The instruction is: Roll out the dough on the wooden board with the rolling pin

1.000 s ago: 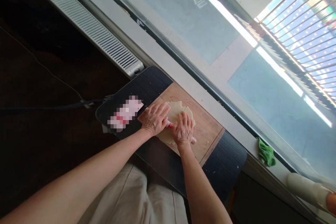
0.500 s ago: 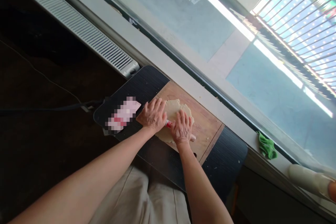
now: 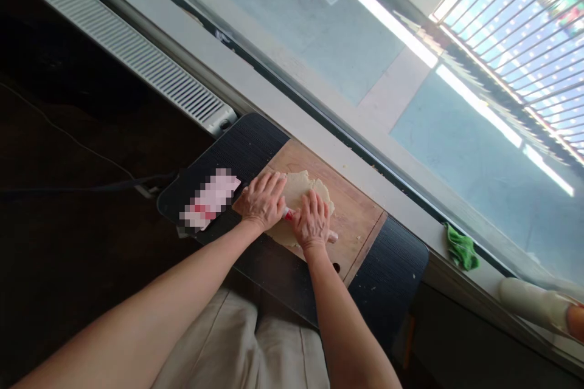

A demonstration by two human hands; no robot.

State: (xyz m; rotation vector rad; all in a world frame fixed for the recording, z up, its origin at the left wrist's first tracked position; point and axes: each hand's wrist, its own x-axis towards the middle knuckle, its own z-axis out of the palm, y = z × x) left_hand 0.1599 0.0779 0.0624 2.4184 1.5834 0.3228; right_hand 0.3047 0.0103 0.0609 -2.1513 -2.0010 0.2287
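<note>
A flat, pale sheet of dough (image 3: 297,185) with a ragged edge lies on a wooden board (image 3: 360,213). Across it rests a rolling pin (image 3: 333,236), tilted down to the right, with a red and white patch at its middle. My left hand (image 3: 263,202) is over the pin's left part, its fingers bent over the top. Over the right part lies my right hand (image 3: 312,222), fingers curved forward above the dough. Both palms hide most of the pin, whose right end pokes out beyond my right hand.
The board sits on a small black table (image 3: 392,273) against a window sill. A pixelated pink and white item (image 3: 212,199) lies at the table's left. On the sill are a green cloth (image 3: 460,247) and a pale bottle-like object (image 3: 531,304). A radiator (image 3: 182,88) stands beyond the left corner.
The whole view has shifted slightly, so the table and hands appear a little further left. Both hands stay on the rolling pin, and the dough looks the same.
</note>
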